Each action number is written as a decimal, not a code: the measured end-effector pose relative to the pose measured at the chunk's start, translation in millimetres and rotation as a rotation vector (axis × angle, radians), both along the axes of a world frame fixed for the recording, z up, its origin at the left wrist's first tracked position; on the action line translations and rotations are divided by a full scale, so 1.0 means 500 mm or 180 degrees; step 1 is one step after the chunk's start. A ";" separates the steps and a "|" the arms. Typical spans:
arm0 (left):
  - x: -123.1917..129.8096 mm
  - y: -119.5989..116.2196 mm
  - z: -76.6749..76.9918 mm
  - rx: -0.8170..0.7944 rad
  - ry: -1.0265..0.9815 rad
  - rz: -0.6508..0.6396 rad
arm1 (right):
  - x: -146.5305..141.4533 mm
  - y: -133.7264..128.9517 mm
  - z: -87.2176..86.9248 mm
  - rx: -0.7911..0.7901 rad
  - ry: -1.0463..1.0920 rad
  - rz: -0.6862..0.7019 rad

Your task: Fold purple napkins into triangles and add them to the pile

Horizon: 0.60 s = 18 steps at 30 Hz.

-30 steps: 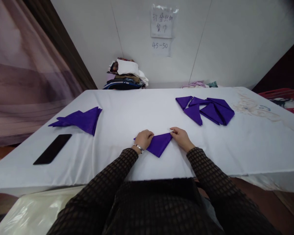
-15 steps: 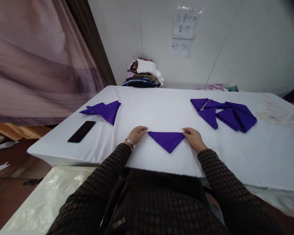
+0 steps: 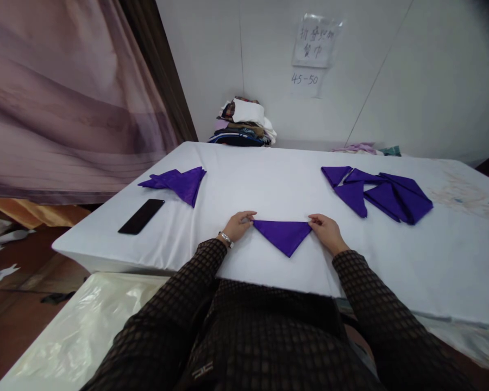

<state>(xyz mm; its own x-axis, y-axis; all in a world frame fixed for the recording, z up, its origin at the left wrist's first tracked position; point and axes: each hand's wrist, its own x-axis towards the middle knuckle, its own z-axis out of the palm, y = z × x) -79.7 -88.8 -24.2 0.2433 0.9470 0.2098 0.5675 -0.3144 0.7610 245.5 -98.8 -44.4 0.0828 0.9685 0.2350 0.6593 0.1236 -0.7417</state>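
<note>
- Purple napkin (image 3: 283, 234), folded into a triangle, lies on the white-covered table (image 3: 264, 179), well to the right of the black phone (image 3: 141, 216) and slightly nearer to you. Its long edge runs between your hands, and its point faces your body.
- Your right hand (image 3: 327, 233), farther right of the phone than the napkin, has thumb and forefinger pinched together on the napkin's right corner.
- Your left hand (image 3: 237, 227), between the phone and the napkin, has its fingertips against the left corner; they are too small in view to tell whether they are closed on it.
- You wear a silvery band (image 3: 226, 239) on your left wrist and dark checked sleeves (image 3: 183, 282).
- Just beyond the phone, a loose purple cloth pile (image 3: 185, 184) lies with its points spread.
- Well to the right of the phone and farther from you, a group of folded purple pieces (image 3: 391, 198) lies partly overlapping.
- Beyond the phone and to its right, a clothes stack (image 3: 244, 125) sits by the far table edge.
- Nearer to you than the phone, below the table's level, there's a pale plastic-covered surface (image 3: 77, 331).
</note>
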 end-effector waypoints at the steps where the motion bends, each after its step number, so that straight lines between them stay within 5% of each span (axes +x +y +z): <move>1: 0.000 -0.001 0.000 0.0018 0.0035 -0.0027 | 0.000 0.001 0.000 -0.0010 0.0031 -0.0018; 18: 0.032 -0.023 0.023 0.0778 0.1707 -0.0331 | -0.012 0.003 0.015 0.0064 -0.0282 -0.0124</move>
<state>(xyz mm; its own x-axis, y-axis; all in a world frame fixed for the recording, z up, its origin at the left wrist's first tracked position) -63.9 -100.4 -12.5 0.4643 0.8523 0.2409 0.8094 -0.5188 0.2753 239.6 -97.4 -36.7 0.0984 0.9599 0.2624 0.7267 0.1108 -0.6779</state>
